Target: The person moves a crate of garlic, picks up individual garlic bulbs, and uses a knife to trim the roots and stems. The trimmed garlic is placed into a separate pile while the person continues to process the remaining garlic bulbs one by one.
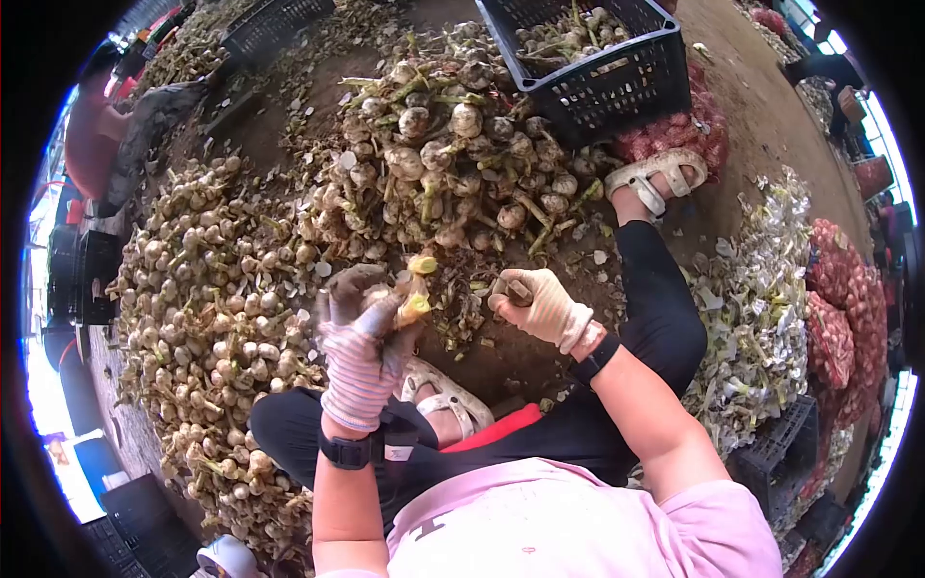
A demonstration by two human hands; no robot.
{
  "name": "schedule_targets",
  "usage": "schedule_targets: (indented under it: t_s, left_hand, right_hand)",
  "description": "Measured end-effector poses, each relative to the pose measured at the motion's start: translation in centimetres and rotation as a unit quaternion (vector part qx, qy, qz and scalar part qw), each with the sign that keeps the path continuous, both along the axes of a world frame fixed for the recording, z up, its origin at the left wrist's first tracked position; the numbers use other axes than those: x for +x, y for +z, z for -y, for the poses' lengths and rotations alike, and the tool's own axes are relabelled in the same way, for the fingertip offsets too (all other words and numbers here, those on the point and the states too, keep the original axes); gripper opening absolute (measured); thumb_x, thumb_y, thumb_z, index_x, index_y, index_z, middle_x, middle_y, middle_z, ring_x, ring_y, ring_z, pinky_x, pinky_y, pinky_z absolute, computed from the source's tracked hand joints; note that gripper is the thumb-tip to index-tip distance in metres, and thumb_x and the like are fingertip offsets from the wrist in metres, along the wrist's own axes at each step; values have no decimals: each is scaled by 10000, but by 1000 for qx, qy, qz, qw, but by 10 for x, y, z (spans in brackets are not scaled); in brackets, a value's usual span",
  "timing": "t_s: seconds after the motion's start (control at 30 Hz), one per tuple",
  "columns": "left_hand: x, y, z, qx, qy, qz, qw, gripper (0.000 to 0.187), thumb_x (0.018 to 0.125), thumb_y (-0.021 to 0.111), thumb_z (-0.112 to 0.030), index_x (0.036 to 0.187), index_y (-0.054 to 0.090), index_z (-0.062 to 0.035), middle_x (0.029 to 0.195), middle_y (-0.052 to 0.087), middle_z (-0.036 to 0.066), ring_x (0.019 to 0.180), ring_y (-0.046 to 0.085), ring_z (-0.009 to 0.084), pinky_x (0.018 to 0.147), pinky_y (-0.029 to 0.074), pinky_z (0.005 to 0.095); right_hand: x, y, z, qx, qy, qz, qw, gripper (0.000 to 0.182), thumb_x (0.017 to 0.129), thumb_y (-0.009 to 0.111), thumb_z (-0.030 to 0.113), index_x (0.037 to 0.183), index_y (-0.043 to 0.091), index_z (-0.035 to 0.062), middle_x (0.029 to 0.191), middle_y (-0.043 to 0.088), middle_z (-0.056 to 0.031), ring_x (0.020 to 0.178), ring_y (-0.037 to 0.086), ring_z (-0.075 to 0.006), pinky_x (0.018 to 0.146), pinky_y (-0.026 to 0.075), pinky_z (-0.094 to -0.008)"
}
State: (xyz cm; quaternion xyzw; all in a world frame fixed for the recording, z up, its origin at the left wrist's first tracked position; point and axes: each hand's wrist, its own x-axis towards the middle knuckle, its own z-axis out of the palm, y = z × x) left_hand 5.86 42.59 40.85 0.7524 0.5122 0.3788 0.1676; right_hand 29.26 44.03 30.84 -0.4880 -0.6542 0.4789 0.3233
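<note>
My left hand [361, 332], in a striped, soiled glove, is closed around garlic bulbs whose cut yellowish stems [416, 306] point up and to the right. Opposite it, my right hand [541, 306] wears a pale glove, its fingers curled around a small tool [518, 290] that is mostly hidden. A gap separates the two hands. Beyond them rises a heap of garlic bulbs with stems [453, 154]. On the left spreads a wide pile of trimmed garlic bulbs [207, 318].
A black crate [617, 96] with garlic stands at the back, beside a red net sack [708, 125]. Garlic scraps [756, 308] and more net sacks [848, 308] lie at right. Another person [92, 135] is at the far left. My sandaled feet flank the work area.
</note>
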Motion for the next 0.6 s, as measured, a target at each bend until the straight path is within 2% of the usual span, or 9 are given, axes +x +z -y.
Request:
schedule_targets:
  t_s: [0.03,0.07,0.1,0.2,0.23,0.27,0.3,0.43,0.6]
  left_hand:
    - [-5,7,-6,96,-8,-103,990,251,644,722,-181,844,641,-52,833,600,115,797,566,308,657,445,365]
    - [-7,8,-5,99,-9,-103,990,251,644,722,-181,844,641,-52,833,600,115,797,566,308,657,445,365]
    - [-8,7,-3,62,-8,-80,995,256,649,722,-179,855,648,-47,840,602,115,770,565,317,651,444,367]
    - [0,12,5,-82,-20,33,996,276,702,700,-130,949,635,-26,881,615,94,705,588,262,655,459,326]
    - [7,17,9,-193,-23,221,956,295,732,676,-105,1008,605,-29,886,613,67,714,583,207,664,459,293]
    - [12,21,10,-294,-23,398,869,318,761,652,-80,1067,575,-33,892,610,40,723,577,151,674,459,259]
    - [11,19,14,-331,-33,451,828,364,800,603,-61,1150,504,-41,949,584,5,820,534,77,729,441,213]
    - [-5,-3,15,-414,-25,411,812,384,801,561,-51,1172,465,-18,1082,538,38,1000,502,108,852,416,251]
    - [4,-3,11,-458,-50,386,799,535,734,633,0,1224,421,-25,1120,539,52,1027,520,139,885,421,275]
  right_hand:
    - [-3,9,3,-33,-9,-32,999,128,763,651,157,794,594,47,584,542,-47,520,461,-117,504,421,-273]
    - [-7,15,4,-64,-20,-64,996,120,773,645,149,796,595,42,595,546,-23,546,448,-79,511,416,-258]
    - [-12,15,5,-143,-21,-98,985,62,788,617,83,760,585,38,628,517,47,602,451,-40,557,399,-220]
    - [-16,22,7,-282,33,-94,954,104,805,608,127,789,581,28,667,530,38,618,454,-46,564,392,-222]
    - [-16,26,9,-284,33,-96,954,104,805,608,127,789,581,28,667,530,38,618,454,-46,564,392,-222]
    - [-17,33,11,-292,49,-110,949,126,802,610,146,782,579,26,671,547,30,616,466,-54,571,407,-235]
    - [-16,37,13,-300,65,-125,943,148,799,613,164,775,577,23,675,564,23,614,478,-63,578,421,-248]
    - [-15,28,12,-211,54,-160,963,163,793,616,180,777,568,25,638,548,18,595,476,-63,546,420,-258]
    - [-18,55,10,-70,66,21,995,135,751,650,133,815,587,33,584,515,-34,545,470,-86,541,432,-256]
